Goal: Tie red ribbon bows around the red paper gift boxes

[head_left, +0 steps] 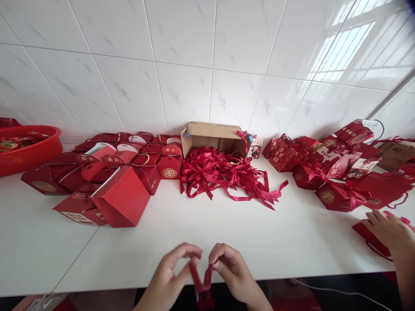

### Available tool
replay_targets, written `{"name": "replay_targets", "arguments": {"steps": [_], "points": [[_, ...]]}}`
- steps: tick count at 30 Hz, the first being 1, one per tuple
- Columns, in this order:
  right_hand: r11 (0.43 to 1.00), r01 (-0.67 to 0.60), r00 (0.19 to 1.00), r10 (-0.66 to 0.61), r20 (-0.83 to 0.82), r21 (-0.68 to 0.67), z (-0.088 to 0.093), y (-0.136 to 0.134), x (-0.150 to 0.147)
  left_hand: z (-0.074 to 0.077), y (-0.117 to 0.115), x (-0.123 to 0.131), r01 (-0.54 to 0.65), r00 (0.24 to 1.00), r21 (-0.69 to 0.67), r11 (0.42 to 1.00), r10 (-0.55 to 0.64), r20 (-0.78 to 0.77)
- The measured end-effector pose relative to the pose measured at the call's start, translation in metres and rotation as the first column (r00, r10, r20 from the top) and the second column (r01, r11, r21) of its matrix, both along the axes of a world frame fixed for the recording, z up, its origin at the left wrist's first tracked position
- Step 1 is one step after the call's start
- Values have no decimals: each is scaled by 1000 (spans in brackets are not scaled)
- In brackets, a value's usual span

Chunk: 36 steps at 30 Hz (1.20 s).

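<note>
A dark red ribbon (203, 287) hangs in a loop between my two hands, at the table's front edge. My left hand (171, 272) pinches one side of it between thumb and fingers. With thumb and forefinger closed, my right hand (232, 270) grips the other side. Below the table edge the lower part of the ribbon meets something dark red that I cannot make out. Beyond my hands a large heap of red ribbons (215, 172) spills out of a cardboard box (214, 129) lying on its side against the wall.
Red gift boxes (125, 196) crowd the left of the white table (162, 242). More boxes with bows (337, 196) stand at the right. At far left is a red basin (29, 153). Another person's hand (387, 233) rests on a red box at the right edge.
</note>
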State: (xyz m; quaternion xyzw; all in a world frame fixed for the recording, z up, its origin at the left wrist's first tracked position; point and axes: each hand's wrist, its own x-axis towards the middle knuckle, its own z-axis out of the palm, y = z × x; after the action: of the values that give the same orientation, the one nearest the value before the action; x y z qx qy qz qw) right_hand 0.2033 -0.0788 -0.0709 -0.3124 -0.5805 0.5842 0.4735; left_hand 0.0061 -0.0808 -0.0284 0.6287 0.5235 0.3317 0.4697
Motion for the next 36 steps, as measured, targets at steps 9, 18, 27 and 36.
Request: {"name": "replay_targets", "arguments": {"steps": [9,18,27,36], "points": [[994,-57,998,53,42,98,1,-7,-6,-10,-11,5,140,990,18,990,-140,5],[984,-125,965,90,-246,-130,0,-11,-22,-24,-13,-2,126,988,279,952,-147,56],[881,-353,910,246,-333,-315,-8,-12,-29,-28,-21,-13,227,960,289,930,-264,97],[938,-239,949,171,-265,-251,-16,-13,-25,-3,29,-78,-493,727,790,365,672,143]]}}
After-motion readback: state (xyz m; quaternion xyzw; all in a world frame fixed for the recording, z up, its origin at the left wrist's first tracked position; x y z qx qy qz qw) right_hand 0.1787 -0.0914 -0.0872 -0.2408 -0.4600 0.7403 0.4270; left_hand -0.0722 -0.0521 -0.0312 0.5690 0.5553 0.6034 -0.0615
